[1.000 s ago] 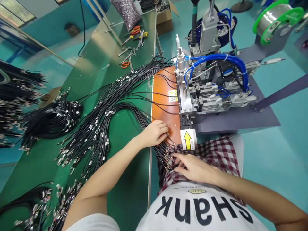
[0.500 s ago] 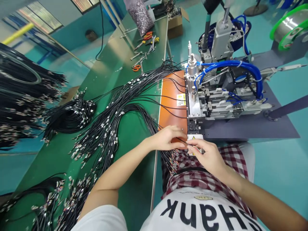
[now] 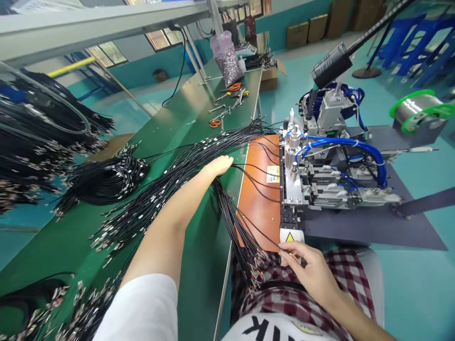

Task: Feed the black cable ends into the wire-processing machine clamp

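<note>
My right hand (image 3: pixel 309 267) pinches the end of a black cable (image 3: pixel 261 232) between thumb and fingertips, near the front corner of the orange plate (image 3: pixel 261 208). This cable runs back to the left toward a hanging bundle of black cables (image 3: pixel 231 222), whose stripped coloured wire ends (image 3: pixel 258 270) lie by my lap. My left hand (image 3: pixel 219 166) reaches forward over the green table with its fingers closed at the black cables leading to the machine (image 3: pixel 293 175). The undersides of those fingers are hidden. Several cables cross the orange plate into the machine's front edge.
Long piles of black cables (image 3: pixel 192 158) and a coiled bundle (image 3: pixel 117 173) cover the green table (image 3: pixel 199 265). Pliers and wrenches (image 3: pixel 227 111) lie farther back beside a bag of small parts (image 3: pixel 227 61). A wire spool (image 3: pixel 419 111) stands at the right.
My left hand has left the cable end near my right hand and moved forward and left to the cables on the table. My right hand still pinches the cable. The view has tilted upward.
</note>
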The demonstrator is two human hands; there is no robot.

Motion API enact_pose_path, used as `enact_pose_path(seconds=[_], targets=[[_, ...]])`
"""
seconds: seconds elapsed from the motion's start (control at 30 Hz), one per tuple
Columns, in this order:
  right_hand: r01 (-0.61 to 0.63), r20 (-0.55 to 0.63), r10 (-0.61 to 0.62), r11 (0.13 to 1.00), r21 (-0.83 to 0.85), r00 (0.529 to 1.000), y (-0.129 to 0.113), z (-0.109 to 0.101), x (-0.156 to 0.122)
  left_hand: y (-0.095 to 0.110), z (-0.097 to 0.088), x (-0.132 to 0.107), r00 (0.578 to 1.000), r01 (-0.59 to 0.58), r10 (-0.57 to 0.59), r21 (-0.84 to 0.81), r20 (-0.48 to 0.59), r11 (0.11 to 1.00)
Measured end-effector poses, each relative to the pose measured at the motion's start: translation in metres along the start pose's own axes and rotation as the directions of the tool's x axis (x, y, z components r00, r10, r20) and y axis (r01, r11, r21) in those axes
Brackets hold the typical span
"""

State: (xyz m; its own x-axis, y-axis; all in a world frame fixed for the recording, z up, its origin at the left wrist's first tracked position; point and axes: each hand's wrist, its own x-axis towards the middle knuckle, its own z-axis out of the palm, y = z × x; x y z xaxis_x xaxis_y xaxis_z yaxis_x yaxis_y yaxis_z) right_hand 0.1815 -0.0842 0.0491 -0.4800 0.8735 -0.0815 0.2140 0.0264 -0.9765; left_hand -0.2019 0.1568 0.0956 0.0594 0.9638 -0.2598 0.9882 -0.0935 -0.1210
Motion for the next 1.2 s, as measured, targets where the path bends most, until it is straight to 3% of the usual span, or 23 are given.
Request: enact_pose_path(seconds=[0.23,0.47,0.57,0.67,0.77,0.8,0.83,0.87,0.93,0.97,1.03,1.2], targets=[[-0.020,-0.003,0.020,1.000,0.005,1.000,0.003,-0.004,0.006,0.006,0.027,0.001,0.997,-0.028,0.027,-0.016,-0.074,0.999],[-0.014,0.010,0.014,1.000,-0.004,1.000,0.002,0.005,0.012,0.021,0.043,-0.008,0.979,-0.041,0.018,-0.110,-0.203,0.993],[-0.030,0.007,0.030,1.000,-0.007,1.000,0.000,0.007,0.012,0.023,0.042,-0.009,0.969,-0.023,-0.018,-0.161,-0.248,0.987],[-0.056,-0.023,0.057,0.998,0.021,0.998,0.000,0.005,0.013,0.028,0.028,-0.027,0.958,-0.001,-0.057,-0.199,-0.282,0.980],[-0.088,-0.076,0.096,0.991,0.103,0.992,0.004,0.002,0.015,0.062,0.008,-0.073,0.903,-0.028,-0.076,-0.234,-0.422,0.972],[-0.097,-0.094,0.111,0.985,0.139,0.989,0.006,0.001,0.017,0.081,0.002,-0.093,0.840,-0.125,-0.046,-0.276,-0.540,0.953],[-0.103,-0.114,0.124,0.979,0.175,0.986,0.008,0.000,0.019,0.103,-0.002,-0.114,0.800,-0.259,0.029,-0.302,-0.599,0.918],[-0.106,-0.135,0.136,0.973,0.207,0.982,0.010,-0.002,0.021,0.126,-0.003,-0.134,0.792,-0.410,0.164,-0.314,-0.588,0.856],[-0.100,-0.191,0.151,0.963,0.251,0.970,0.013,-0.007,0.024,0.170,0.000,-0.166,0.783,-0.605,0.427,-0.395,-0.452,0.692],[-0.096,-0.217,0.155,0.961,0.260,0.964,0.014,-0.010,0.024,0.187,0.005,-0.176,0.775,-0.631,0.485,-0.461,-0.405,0.624],[-0.089,-0.241,0.154,0.962,0.258,0.958,0.016,-0.018,0.024,0.211,0.019,-0.182,0.793,-0.599,0.493,-0.601,-0.357,0.529],[-0.072,-0.258,0.143,0.961,0.267,0.956,0.020,-0.042,0.017,0.222,0.044,-0.168,0.838,-0.527,0.396,-0.748,-0.377,0.403]])
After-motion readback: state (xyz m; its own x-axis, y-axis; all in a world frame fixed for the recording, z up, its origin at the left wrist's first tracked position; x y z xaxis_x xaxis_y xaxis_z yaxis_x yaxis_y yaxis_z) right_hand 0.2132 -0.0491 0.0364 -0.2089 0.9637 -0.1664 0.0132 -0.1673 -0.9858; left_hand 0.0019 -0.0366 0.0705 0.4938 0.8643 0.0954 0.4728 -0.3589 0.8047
